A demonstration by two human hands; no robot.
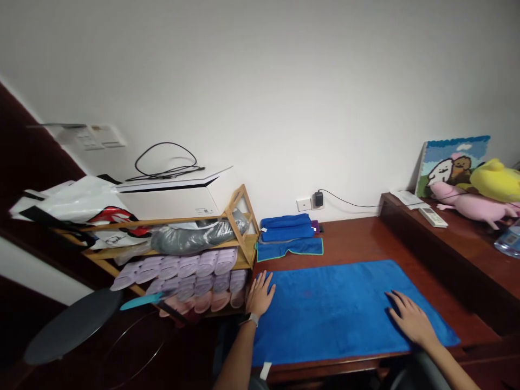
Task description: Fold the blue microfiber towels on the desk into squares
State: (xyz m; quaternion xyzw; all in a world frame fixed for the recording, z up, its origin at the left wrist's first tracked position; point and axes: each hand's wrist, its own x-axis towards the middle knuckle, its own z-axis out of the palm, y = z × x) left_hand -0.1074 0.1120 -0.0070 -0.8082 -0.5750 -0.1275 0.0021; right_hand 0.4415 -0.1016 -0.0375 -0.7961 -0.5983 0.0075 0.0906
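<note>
A blue towel (325, 314) is spread out flat on the reddish-brown wooden desk (353, 238), with a white tag hanging at its front left corner. My left hand (260, 295) lies on the towel's left edge, fingers stretched and spread; a watch is on that wrist. On the right part of the towel rests my right hand (410, 316), palm down with its fingers apart. Neither hand holds anything. Behind the towel, near the wall, sit folded blue cloths (286, 228), one of them with a green border.
Left of the desk stands a wooden rack (244, 238) with purple and pink slippers and a white box (174, 200). A black stool (77, 325) is at lower left. On the raised right ledge are a remote control (433, 217), a pink plush toy (471, 203) and a picture (453, 162).
</note>
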